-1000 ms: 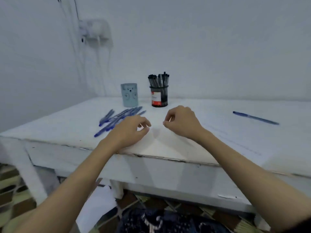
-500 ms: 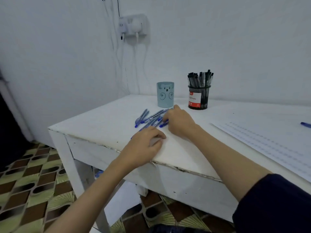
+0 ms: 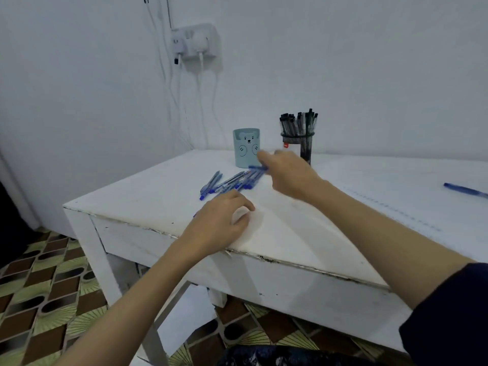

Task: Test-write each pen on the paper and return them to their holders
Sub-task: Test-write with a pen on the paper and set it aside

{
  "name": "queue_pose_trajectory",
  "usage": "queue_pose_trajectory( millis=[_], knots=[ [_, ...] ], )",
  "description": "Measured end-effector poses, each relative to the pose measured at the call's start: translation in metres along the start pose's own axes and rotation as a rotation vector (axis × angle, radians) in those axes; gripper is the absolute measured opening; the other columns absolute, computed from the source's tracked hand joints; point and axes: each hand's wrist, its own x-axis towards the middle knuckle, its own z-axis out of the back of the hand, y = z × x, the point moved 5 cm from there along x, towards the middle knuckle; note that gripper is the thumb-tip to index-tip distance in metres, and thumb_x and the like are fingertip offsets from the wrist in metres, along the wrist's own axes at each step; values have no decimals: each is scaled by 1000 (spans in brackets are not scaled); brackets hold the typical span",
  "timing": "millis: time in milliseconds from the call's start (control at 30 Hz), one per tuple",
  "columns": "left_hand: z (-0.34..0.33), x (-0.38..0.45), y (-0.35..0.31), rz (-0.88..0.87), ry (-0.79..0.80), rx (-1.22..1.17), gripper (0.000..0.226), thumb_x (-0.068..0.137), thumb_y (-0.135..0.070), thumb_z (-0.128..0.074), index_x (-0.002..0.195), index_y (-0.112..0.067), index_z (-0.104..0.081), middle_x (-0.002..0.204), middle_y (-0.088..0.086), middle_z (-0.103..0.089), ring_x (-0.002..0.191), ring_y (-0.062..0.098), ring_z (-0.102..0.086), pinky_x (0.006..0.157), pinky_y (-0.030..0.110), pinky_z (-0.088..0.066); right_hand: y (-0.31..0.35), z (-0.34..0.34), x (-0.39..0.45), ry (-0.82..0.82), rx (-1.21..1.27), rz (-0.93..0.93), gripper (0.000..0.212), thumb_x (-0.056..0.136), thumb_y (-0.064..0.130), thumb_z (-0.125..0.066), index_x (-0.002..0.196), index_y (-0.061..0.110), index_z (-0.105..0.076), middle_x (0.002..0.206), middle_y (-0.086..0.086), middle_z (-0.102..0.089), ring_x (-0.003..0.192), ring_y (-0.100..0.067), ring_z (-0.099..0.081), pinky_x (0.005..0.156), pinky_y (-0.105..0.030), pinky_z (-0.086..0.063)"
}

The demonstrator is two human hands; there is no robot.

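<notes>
Several blue pens (image 3: 229, 182) lie in a loose pile on the white table (image 3: 158, 196). Behind them stands a pale blue bear-faced holder (image 3: 246, 148). To its right a black mesh holder (image 3: 306, 146) is full of black pens (image 3: 299, 123). My right hand (image 3: 286, 173) is blurred above the pile's far end and pinches one blue pen (image 3: 257, 168) by its fingertips. Near the table's front edge, my left hand (image 3: 220, 220) rests with its fingers loosely curled. A lined paper sheet (image 3: 401, 207) lies to the right, and a single blue pen (image 3: 465, 191) lies on it.
A wall socket (image 3: 195, 40) with plugs and hanging white cables is above the table's back left corner. The table's chipped front edge (image 3: 303, 265) runs diagonally below my arms. A patterned tile floor (image 3: 39, 299) lies to the left and below.
My right hand went from the table's front to the pen pile and now lifts a blue pen toward the bear holder. My head turned left. My left hand stayed on the table.
</notes>
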Motion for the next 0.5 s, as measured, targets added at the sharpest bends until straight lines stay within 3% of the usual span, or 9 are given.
queue_pose_trajectory(
  millis=[67,167,267,333,500],
  knots=[
    [-4,11,-17,-39,10,1,18,92,-24,-52,105,-23,-64,115,-11,-58,109,8,-52,96,30,-40,-22,32,-3,-117,174,-104,17,92,2,-49,108,5,-46,93,-19,-61,82,-35,-55,63,-38,-37],
    [-18,30,-53,-89,66,-7,21,95,-32,-49,109,-24,-62,120,-10,-56,111,9,-51,96,30,-41,-61,77,-16,-248,321,-267,11,93,7,-47,103,3,-43,86,-16,-57,74,-32,-50,61,-35,-39],
    [-41,53,-90,-97,159,-3,31,95,-43,-44,117,-27,-58,128,-9,-51,116,11,-47,97,31,-39,-103,105,-40,-274,518,-455,13,97,12,-41,102,12,-29,94,-17,-55,68,-32,-58,50,-35,-50],
    [-62,70,-110,-85,236,-24,39,94,-51,-42,124,-28,-54,134,-8,-47,120,12,-46,98,32,-39,-129,114,-63,-264,703,-580,14,99,12,-37,103,14,-24,102,-20,-55,56,-28,-60,41,-27,-50],
    [-110,111,-141,-78,407,-14,58,90,-61,-40,141,-33,-36,152,-9,-29,135,15,-31,110,37,-28,-193,109,-128,-380,922,-849,18,95,9,-35,82,19,-28,93,-26,-62,55,-30,-66,55,-32,-56]
  ],
)
